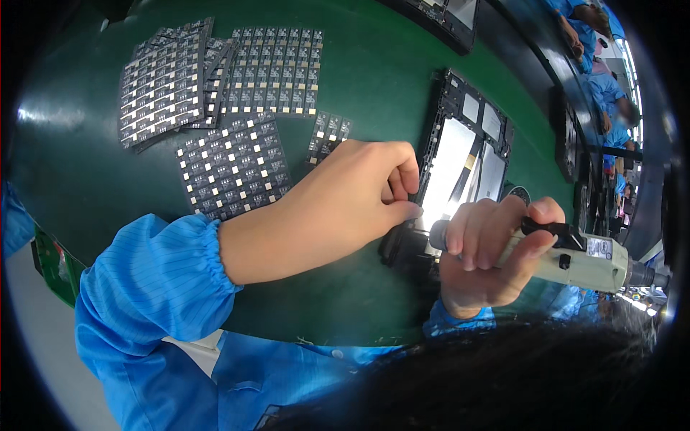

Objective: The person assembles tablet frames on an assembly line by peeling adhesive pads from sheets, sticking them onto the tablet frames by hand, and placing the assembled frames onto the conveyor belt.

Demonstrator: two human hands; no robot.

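Note:
My right hand (489,251) is wrapped round a pale electric screwdriver (578,262) with a black lever. The screwdriver lies nearly level, its dark nose by the near end of an opened tablet (449,147). Silver plates fill the inside of the tablet's black frame. At the tablet's left edge, my left hand (345,194) has its thumb and curled fingers pinched together. Whatever may be between those fingertips is too small or hidden to make out. The tablet's near end is partly covered by both hands, and the screwdriver's tip cannot be seen clearly.
On the green table (345,72), left of the tablet, lie several sheets of small black parts (233,165), some stacked (162,86). Another opened device (453,21) stands at the far edge. A dark rail (535,57) runs along the right, with people in blue beyond it.

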